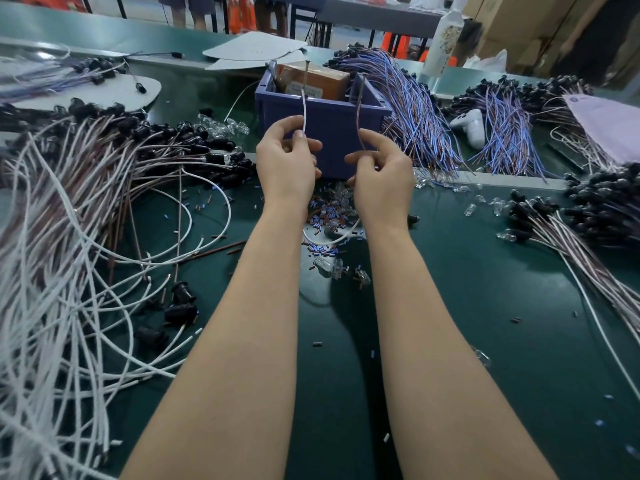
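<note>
2 wires, 1 per hand, held upright before the blue bin (pixel 332 133).
My left hand (pixel 287 164) pinches the white wire (pixel 304 109); my right hand (pixel 381 178) pinches the brown wire (pixel 359 116). Label on the box (pixel 322 81) in the bin: illegible.

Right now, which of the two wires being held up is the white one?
The white wire in the left hand; the right hand pinches a brown wire instead.
</note>
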Demonstrator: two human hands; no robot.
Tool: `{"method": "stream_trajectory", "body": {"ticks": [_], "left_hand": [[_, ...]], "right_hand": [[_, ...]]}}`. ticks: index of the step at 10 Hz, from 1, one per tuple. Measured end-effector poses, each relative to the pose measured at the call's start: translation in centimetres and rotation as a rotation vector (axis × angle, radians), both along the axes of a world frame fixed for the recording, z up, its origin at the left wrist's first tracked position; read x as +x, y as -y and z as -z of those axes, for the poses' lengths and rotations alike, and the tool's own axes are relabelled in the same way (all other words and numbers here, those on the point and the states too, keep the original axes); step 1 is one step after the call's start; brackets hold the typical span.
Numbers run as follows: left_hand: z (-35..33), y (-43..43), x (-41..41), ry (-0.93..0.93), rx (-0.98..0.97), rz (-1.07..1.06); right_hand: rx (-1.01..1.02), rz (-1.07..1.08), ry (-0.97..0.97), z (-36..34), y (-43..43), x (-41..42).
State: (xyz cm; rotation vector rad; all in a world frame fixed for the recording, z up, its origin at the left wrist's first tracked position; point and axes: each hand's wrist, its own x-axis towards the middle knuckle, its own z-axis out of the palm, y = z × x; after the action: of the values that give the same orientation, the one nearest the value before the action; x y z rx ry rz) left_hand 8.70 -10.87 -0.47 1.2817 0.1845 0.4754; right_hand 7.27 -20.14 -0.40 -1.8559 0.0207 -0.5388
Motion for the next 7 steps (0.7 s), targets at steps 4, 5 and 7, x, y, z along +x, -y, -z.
{"method": "stream_trajectory", "body": {"ticks": [4, 5, 7], "left_hand": [[-0.08, -0.04, -0.09, -0.001, 0.015, 0.012], [-0.15, -0.09, -0.07, -0.004, 0.011, 0.014], [-0.29, -0.12, -0.13, 0.0, 0.013, 0.025]], "right_hand": [[-0.002, -0.005, 0.012, -0.01, -0.01, 0.03], [-0.01, -0.009, 0.013, 0.04, -0.03, 0.07], [-0.02, -0.023, 0.018, 0.0, -0.07, 0.19]]}}
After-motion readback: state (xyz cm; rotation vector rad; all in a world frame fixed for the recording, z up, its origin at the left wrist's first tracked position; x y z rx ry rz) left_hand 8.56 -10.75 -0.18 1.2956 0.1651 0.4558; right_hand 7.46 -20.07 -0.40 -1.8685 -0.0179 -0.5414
